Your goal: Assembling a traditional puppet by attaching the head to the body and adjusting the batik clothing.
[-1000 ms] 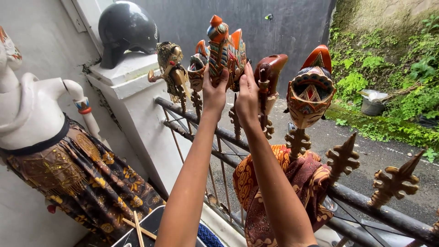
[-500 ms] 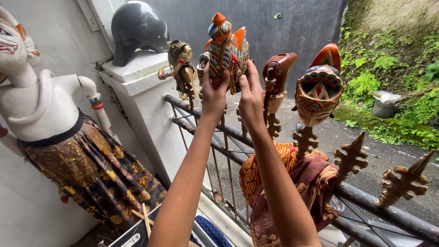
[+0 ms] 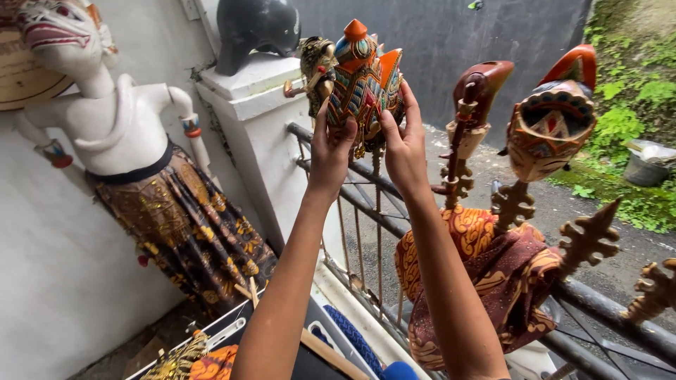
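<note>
Two hands are raised to one carved puppet head, painted in orange, blue and gold, which sits at the top of the iron railing between a dark gilded puppet head and a red-crested one.

From the head camera, the only view, the step in hand looks like seating or lifting this piece on its spike; I cannot tell which. Either way, the next move calls for keeping the head upright and steering it straight along the spike, clear of its neighbours on both sides.

Both forearms reach up and forward, nearly parallel. The left hand cups the head's left flank, fingers curled and pressed on the carving. The right hand closes on the right flank, thumb to the front, fingers wrapped behind. A batik-skirted puppet hangs on the wall at left, well apart.
</note>
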